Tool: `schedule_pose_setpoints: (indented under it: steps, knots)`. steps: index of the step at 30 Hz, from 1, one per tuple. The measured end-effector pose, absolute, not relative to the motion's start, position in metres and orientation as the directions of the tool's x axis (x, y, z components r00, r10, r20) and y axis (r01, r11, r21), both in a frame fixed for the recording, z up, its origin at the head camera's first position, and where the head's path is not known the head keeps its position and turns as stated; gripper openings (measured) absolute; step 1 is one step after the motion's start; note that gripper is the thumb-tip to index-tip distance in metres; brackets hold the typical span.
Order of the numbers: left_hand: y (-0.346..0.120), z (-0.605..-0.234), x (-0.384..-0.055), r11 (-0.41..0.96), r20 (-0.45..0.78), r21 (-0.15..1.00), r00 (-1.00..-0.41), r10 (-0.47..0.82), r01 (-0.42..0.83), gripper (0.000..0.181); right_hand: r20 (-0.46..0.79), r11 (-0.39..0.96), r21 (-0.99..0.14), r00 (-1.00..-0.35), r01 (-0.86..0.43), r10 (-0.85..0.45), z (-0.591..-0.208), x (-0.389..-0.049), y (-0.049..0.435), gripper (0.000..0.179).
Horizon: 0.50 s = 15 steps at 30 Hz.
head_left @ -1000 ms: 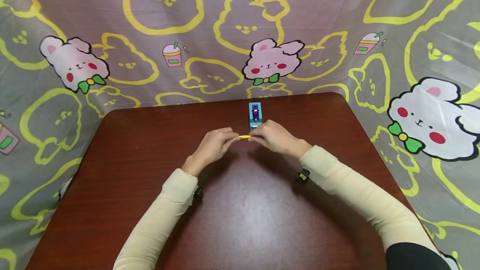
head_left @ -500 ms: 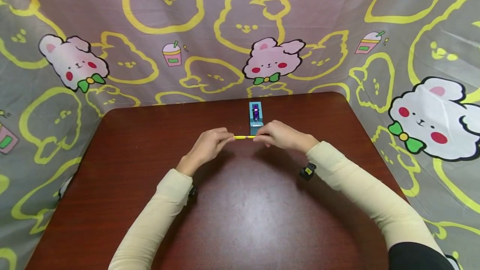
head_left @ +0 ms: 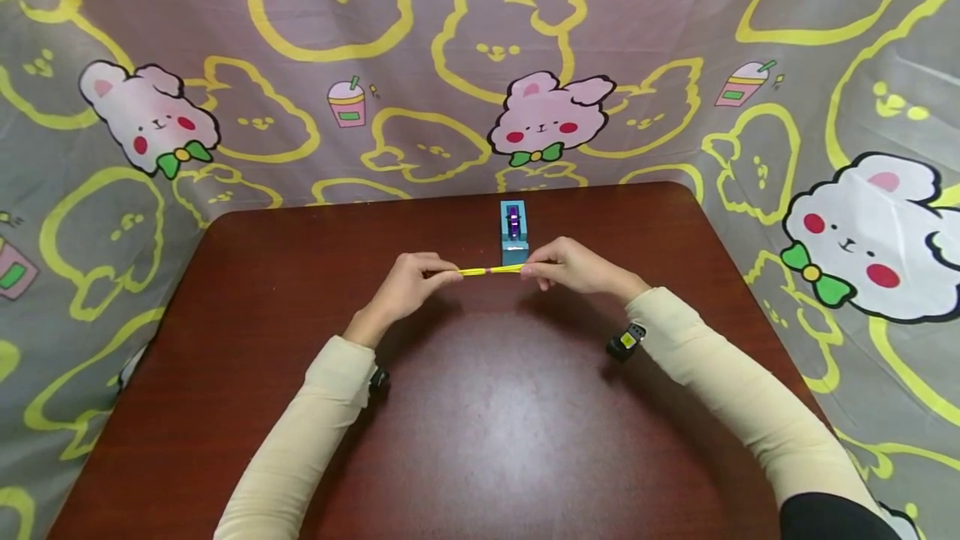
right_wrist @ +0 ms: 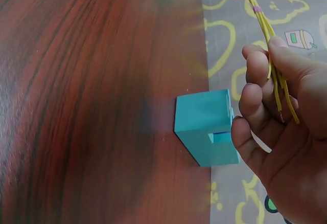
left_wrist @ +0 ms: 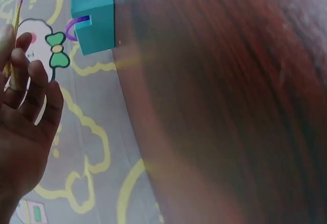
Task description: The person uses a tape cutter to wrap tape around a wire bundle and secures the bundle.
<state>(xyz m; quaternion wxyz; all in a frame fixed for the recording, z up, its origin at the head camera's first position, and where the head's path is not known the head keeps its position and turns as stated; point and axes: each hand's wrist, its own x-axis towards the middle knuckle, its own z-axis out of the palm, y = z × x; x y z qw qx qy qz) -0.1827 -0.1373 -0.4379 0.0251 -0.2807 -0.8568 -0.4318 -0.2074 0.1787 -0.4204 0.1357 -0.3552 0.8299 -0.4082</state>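
A bundle of thin yellow wires (head_left: 506,269) stretches between the two hands, with a narrow purple band (right_wrist: 257,9) round its middle. My left hand (head_left: 408,282) pinches one end between thumb and fingertips. At the other end my right hand (head_left: 573,265) grips the wires between thumb and index finger; their loose tips splay over its palm in the right wrist view. Just behind the bundle stands a teal tape dispenser (head_left: 514,254) with a purple tape roll (head_left: 513,222) in it. In the left wrist view, my left hand's other fingers are loosely bent.
The dark red-brown wooden table (head_left: 480,440) reaches toward me, its far edge just beyond the dispenser. A grey cloth (head_left: 420,40) with yellow cartoon outlines and rabbit heads hangs round the back and both sides.
Both hands have slid apart along the wire bundle, left hand leftward and right hand rightward. More of the yellow and the purple band now show between them. The dispenser has stayed put.
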Motion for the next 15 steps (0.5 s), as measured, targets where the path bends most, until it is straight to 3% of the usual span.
schedule_pose_setpoints:
  steps: [6,15]
  knots:
    - [-0.146,-0.438,-0.186,0.252,0.234,0.912,-0.914,0.332,0.325,0.016,0.091,0.364,-0.814,-0.719,-0.452,-0.689,-0.423,-0.206,0.172,0.015]
    - [-0.158,-0.441,-0.193,0.085,0.246,0.959,-0.946,0.212,0.269,0.015,0.090,0.335,-0.861,-0.763,-0.383,-0.641,-0.419,-0.205,0.162,0.011]
